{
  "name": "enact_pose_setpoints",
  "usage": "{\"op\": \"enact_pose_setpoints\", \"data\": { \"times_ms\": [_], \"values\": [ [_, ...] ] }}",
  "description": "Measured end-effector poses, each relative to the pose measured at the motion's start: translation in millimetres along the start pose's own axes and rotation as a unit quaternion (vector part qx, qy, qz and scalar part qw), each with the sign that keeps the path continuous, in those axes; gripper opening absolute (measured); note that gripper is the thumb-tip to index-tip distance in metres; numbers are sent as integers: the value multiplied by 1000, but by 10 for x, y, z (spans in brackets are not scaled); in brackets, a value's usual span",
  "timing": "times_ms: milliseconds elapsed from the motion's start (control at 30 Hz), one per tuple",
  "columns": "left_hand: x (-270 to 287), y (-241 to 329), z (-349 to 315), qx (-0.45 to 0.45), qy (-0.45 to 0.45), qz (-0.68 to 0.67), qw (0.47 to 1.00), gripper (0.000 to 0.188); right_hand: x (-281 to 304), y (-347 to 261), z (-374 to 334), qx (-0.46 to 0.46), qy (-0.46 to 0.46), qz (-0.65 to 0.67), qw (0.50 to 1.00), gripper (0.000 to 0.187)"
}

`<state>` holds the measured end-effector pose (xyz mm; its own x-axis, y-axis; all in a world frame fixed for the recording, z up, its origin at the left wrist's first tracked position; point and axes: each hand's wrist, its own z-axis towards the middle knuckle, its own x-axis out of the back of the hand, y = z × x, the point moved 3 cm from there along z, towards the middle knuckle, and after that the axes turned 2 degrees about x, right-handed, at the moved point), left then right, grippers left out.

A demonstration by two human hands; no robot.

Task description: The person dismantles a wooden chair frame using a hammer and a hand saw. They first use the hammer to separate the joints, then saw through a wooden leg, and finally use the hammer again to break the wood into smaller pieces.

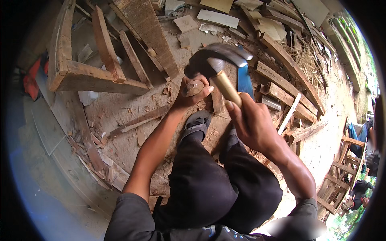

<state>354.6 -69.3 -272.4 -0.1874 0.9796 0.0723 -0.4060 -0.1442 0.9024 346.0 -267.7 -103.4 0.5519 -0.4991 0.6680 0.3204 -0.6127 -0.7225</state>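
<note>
My right hand point(257, 122) is wrapped around the pale wooden handle of a claw hammer point(225, 86). Its dark metal head is raised above my left hand, slightly blurred, with the claw pointing right. In my left hand point(186, 100), closed fingers grip a wooden-handled tool point(193, 88); only its round, worn butt end faces up. The rest of that tool is hidden under the fist. Below the hands, a wooden piece point(217, 100) lies near my sandalled feet. A flat blue strip point(244, 78) shows just behind the hammer.
A rough wooden frame point(104, 78) stands at the left. Stacked planks and beams point(289, 86) fill the right side. Offcuts and chips litter the dirt floor point(120, 106). A slatted wooden structure point(339, 176) and a person point(360, 195) appear at the far right.
</note>
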Motion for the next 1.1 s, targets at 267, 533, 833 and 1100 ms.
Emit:
{"op": "enact_pose_setpoints", "data": {
  "times_ms": [267, 533, 833, 1100],
  "values": [
    [-53, -144, -30, 18, 12, -88, 996, 20, 62, -114, -123, 29, -16, 33, 999, 29],
    [-66, -116, -102, 7, 6, -111, 994, 39, 98, -187, -197, 52, -8, 45, 998, 33],
    [-60, -21, 21, 7, 66, 46, 997, 12, 51, 281, -168, -22, 29, 76, 996, 39],
    [-296, -139, -30, 61, 219, 67, 971, 21, -729, 1452, -407, -177, 79, 129, 972, 42]
  ]
}}
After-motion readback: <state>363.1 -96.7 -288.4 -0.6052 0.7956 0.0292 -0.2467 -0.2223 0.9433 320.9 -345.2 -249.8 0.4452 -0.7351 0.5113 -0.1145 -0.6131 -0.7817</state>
